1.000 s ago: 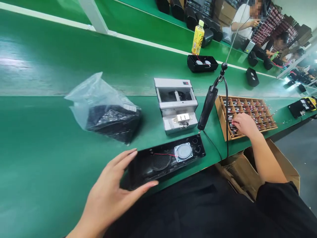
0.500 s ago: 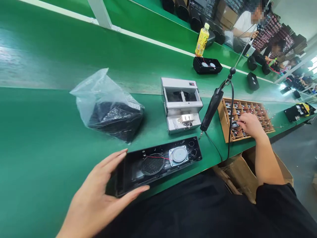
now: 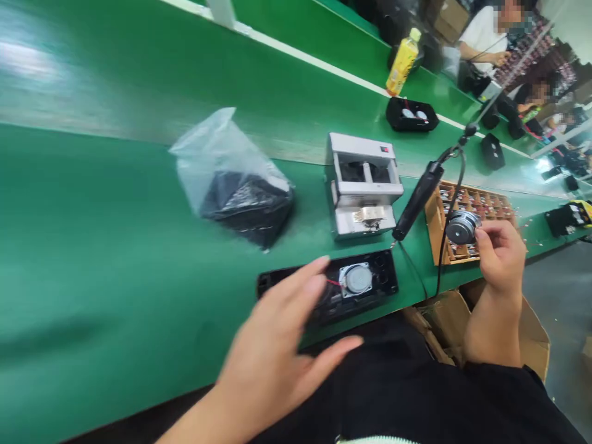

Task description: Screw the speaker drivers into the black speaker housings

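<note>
Table [image 3: 115,216], big and green, is stretching from left to right. Far right, a person [image 3: 485,31] in a white shirt is showing. A brown box [image 3: 446,320] is sitting below the table's near edge. A brown tray [image 3: 433,228] with little square rooms is lying on the table's right side. A clear bag [image 3: 217,148] with something black [image 3: 266,206] inside is resting on the left. A silver machine [image 3: 365,191] is standing in the middle. On its near side, a long black case [image 3: 342,310] is lying with its inside showing. A black tool [image 3: 420,200] is hanging aslant between the machine and the tray. A yellow bottle [image 3: 402,65] is standing far back. The left hand [image 3: 272,345] is hanging over the case's left part, fingers and thumb spread wide apart; the view is not showing whether it is touching. The right hand [image 3: 503,253] is pinching a loose round speaker [image 3: 461,227] by its edge, over the tray's near left part. Another speaker [image 3: 358,279] is sitting in the case's right half, with a red wire [image 3: 333,282] running left.
</note>
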Demonstrator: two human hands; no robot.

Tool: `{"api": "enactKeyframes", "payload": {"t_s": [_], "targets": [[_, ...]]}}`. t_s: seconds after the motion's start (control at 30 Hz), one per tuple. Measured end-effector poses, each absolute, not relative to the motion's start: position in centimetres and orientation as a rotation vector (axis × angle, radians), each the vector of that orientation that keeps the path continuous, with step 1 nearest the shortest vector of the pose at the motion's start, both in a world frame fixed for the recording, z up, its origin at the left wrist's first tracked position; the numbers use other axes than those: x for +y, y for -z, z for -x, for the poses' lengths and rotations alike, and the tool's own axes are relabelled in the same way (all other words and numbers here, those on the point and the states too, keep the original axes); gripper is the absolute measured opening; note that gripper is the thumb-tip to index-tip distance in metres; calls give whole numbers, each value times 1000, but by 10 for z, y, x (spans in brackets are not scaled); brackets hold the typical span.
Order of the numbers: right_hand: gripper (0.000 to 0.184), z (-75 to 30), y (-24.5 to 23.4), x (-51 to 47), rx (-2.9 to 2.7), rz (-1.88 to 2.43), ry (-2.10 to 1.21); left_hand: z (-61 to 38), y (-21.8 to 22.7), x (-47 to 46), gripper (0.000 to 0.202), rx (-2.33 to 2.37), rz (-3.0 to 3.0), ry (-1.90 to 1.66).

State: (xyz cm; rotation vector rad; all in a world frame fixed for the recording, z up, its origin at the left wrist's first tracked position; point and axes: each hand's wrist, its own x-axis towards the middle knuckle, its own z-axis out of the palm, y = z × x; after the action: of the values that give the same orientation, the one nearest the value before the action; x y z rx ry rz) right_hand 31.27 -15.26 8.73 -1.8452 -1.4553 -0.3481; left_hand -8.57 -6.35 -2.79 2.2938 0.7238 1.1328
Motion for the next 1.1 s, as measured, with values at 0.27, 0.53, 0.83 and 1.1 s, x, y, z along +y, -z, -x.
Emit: {"api": "enactKeyframes", "payload": {"t_s": [0.27, 0.53, 0.83, 1.1], "targets": [[11, -234, -90, -137, -1546, 1765, 290, -26, -15, -74, 142, 590, -2242, -963], [4, -231, -89, -163, -1495, 1702, 186, -40, -11, -75, 109, 448, -2209, -1035], [9, -161, -80, -123, -1977, 1455, 62, 47, -14, -54, 33, 728, -2216, -1289], [48, -159, -39, -82, -2076, 1620, -148, 130, -9, -49, 35, 1279, -2294, -1177]]}}
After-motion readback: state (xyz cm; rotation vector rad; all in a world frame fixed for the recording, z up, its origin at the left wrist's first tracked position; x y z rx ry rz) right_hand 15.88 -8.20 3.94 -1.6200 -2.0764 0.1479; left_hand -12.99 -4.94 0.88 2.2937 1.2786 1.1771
